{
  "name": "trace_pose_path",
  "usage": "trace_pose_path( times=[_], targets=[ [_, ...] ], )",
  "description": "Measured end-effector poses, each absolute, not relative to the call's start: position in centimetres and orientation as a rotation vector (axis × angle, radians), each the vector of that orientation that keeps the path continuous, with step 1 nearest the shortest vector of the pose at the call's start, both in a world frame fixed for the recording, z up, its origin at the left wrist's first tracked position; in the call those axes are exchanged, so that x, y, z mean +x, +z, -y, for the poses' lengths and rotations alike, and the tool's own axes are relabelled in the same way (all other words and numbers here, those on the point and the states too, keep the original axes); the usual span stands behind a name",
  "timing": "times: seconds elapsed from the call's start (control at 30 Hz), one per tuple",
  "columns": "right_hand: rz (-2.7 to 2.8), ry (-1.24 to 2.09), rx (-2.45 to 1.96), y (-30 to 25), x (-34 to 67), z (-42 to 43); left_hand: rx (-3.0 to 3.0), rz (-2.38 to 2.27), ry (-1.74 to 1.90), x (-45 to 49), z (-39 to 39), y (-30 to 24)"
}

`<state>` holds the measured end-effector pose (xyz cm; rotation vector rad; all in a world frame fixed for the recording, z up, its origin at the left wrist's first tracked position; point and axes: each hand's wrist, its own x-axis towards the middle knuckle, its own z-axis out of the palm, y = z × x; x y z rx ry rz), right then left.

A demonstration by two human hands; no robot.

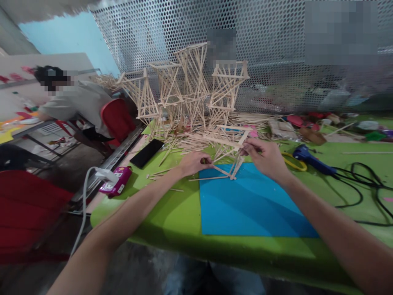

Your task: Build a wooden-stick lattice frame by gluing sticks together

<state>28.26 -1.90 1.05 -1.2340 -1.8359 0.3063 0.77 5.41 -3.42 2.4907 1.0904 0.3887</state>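
Note:
My right hand (265, 157) is closed on the right corner of a small wooden stick frame (229, 139), which stands over a blue sheet (239, 209). My left hand (196, 163) pinches the end of a thin wooden stick (221, 169). This stick slants down to the lower joint of the frame; whether it is fixed there I cannot tell. Just below it, another loose stick (208, 178) lies partly on the sheet. The fingertips of both hands are partly hidden.
Taller stick structures (193, 78) stand behind, among piled sticks (190, 141). A black phone (147, 153) and a purple power strip (118, 182) lie left. A blue glue gun (316, 159), its cable and yellow tape (294, 162) lie right. A person (82, 102) sits at far left.

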Motion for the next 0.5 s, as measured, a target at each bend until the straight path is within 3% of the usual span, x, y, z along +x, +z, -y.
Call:
trace_pose_path(
  times=[0.5],
  targets=[
    [1.749, 0.419, -1.227, 0.74, 28.77, 1.17, 2.516, -1.039, 0.413, 0.66, -5.35, -3.23]
  ],
)
